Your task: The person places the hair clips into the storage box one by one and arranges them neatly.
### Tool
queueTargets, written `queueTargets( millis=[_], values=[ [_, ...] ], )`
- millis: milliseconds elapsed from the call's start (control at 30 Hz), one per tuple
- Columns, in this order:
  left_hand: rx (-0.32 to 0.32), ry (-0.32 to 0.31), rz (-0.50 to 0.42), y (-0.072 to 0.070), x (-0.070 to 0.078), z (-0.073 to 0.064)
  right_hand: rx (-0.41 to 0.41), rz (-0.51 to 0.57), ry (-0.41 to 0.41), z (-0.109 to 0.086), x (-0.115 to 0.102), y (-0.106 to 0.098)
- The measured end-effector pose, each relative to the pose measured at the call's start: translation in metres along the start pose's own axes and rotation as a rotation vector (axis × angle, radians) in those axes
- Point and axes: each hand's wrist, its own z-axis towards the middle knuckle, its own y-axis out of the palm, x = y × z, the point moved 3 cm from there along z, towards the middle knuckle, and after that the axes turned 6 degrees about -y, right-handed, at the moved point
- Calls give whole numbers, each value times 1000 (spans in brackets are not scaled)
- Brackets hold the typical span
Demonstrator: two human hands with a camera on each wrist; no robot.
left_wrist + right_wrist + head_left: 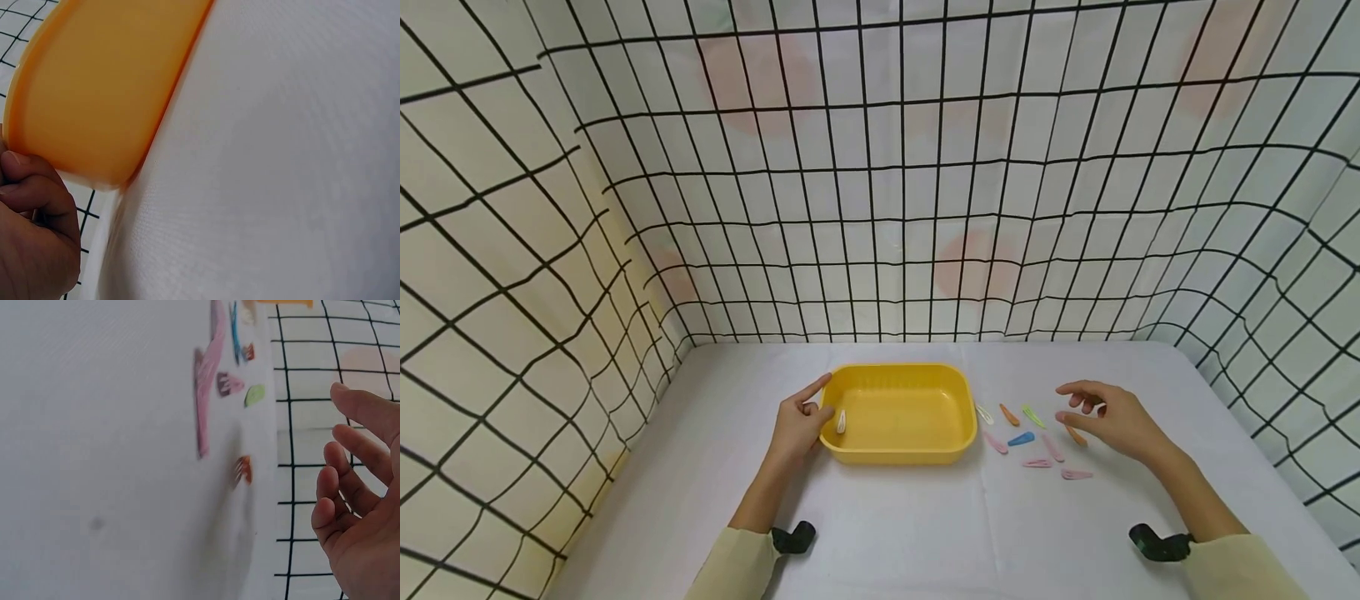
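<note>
My left hand point(800, 423) holds the left end of a yellow plastic basin point(895, 457), thumb over the rim and index finger stretched along it. In the left wrist view, curled fingers point(39, 187) sit against the basin's wall. One white snap hair clip point(841, 422) lies inside at the left. My right hand point(1108, 417) hovers with parted, relaxed fingers and nothing between them. Under its fingertips lies an orange hair clip point(1077, 436), partly covered in the head view; the right wrist view shows this orange clip point(244, 469) on the cloth, apart from the hand.
More snap clips lie right of the basin: a white clip point(984, 414), an orange clip point(1009, 415), a green clip point(1033, 416), a blue clip point(1021, 438) and several pink clips point(1037, 463). White cloth point(910, 533) covers the table. Black grid netting point(902, 221) surrounds the back and sides.
</note>
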Motion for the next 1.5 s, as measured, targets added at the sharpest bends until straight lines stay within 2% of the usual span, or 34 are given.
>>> queueTargets(
  millis=[400,733,1067,1500],
  values=[
    [1,2,-7,0,0,-1,-77,24,52,-15,33,4],
    [-13,-1,-32,1,0,-1,-86,37,-18,-23,52,8],
    [-3,-11,-40,1,-1,0,-94,38,-53,-23,55,8],
    [-4,-22,-36,1,-2,3,-128,17,22,-22,55,15]
  ],
)
